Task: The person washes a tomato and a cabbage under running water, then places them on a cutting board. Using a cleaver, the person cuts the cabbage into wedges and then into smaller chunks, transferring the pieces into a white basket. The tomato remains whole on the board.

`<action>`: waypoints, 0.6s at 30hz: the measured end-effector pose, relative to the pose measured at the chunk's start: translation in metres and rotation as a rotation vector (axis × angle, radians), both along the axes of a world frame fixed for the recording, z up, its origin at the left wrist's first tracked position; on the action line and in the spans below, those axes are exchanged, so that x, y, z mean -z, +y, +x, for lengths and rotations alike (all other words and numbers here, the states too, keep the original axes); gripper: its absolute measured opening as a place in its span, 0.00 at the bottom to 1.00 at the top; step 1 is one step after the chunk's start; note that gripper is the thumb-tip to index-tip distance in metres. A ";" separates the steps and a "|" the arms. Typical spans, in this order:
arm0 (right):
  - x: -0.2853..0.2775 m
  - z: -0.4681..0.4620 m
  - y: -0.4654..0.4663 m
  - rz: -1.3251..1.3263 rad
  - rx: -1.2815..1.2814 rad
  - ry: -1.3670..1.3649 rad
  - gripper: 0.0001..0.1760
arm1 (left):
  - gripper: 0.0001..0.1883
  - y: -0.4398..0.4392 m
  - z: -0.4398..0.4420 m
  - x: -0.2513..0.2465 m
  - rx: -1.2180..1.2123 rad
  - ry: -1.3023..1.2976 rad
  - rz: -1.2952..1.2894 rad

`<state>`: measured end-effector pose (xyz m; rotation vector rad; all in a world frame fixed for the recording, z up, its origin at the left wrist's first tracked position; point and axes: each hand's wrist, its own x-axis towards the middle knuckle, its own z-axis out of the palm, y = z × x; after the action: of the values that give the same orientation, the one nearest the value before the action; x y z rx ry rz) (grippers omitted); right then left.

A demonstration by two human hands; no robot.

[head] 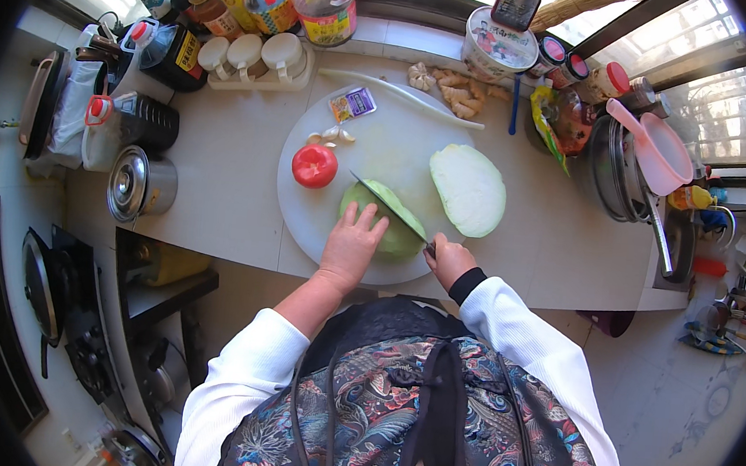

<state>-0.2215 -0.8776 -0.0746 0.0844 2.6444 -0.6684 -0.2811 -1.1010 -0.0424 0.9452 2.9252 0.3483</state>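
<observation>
On a round white cutting board (391,143) lies a pale green vegetable piece, possibly a gourd or cabbage (401,237), with the blade of a kitchen knife (388,206) set across it. My right hand (448,259) grips the knife's handle. My left hand (354,239) rests on the near side of the green piece, fingers spread, to the left of the blade. A cut half with its pale face up (468,191) lies to the right. At the board's left are a red tomato (314,166), garlic cloves (331,133) and a small purple and yellow packet (352,104).
A pale green stalk (411,96) crosses the board's far edge. Beyond it are a garlic bulb (420,76) and ginger (459,94). Seasoning jars (248,57), bottles and a lidded metal pot (144,184) stand left; stacked metal pans (608,167) and a pink strainer (666,155) right.
</observation>
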 end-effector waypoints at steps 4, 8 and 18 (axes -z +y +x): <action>0.008 -0.001 0.005 -0.075 -0.019 0.048 0.15 | 0.28 -0.001 0.001 0.000 -0.021 0.013 0.004; -0.009 -0.002 0.005 -0.134 -0.030 0.074 0.15 | 0.28 -0.003 0.004 0.007 -0.032 0.020 0.005; -0.083 0.014 0.005 -0.143 -0.024 0.093 0.14 | 0.26 -0.015 0.012 0.015 -0.048 0.066 0.178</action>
<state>-0.2073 -0.8726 0.0089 -0.0202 2.6713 -0.8706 -0.2695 -1.1161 -0.0577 0.9240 3.0213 0.6001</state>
